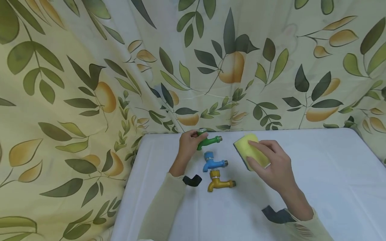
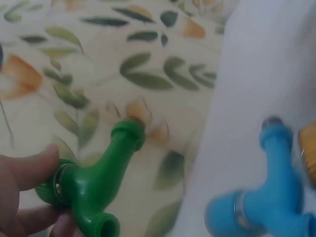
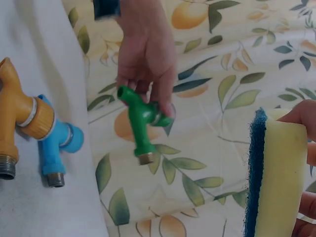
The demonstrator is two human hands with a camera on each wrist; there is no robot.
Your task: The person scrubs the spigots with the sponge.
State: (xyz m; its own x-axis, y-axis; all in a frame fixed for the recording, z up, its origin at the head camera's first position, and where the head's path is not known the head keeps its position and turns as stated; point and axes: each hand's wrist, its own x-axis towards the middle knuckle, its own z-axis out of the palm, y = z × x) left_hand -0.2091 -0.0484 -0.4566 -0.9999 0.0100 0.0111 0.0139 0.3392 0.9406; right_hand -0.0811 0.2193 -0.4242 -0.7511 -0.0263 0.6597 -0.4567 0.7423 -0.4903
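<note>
My left hand (image 1: 188, 144) pinches a green tap (image 1: 208, 142) by its round knob, near the table's far edge. In the left wrist view the green tap (image 2: 106, 177) has its threaded end pointing up and away and its spout towards the camera. My right hand (image 1: 275, 164) holds a yellow sponge (image 1: 248, 147) between thumb and fingers, to the right of the taps. The right wrist view shows the dark blue scouring side of the sponge (image 3: 256, 173). Closest to the green tap lies a blue tap (image 1: 212, 164), with a yellow tap (image 1: 220, 182) nearer me.
A white cloth covers the table (image 1: 325, 174). Behind it and along the left hangs a curtain (image 1: 135, 100) printed with leaves and orange fruit. Dark bands (image 1: 192, 180) sit at both wrists.
</note>
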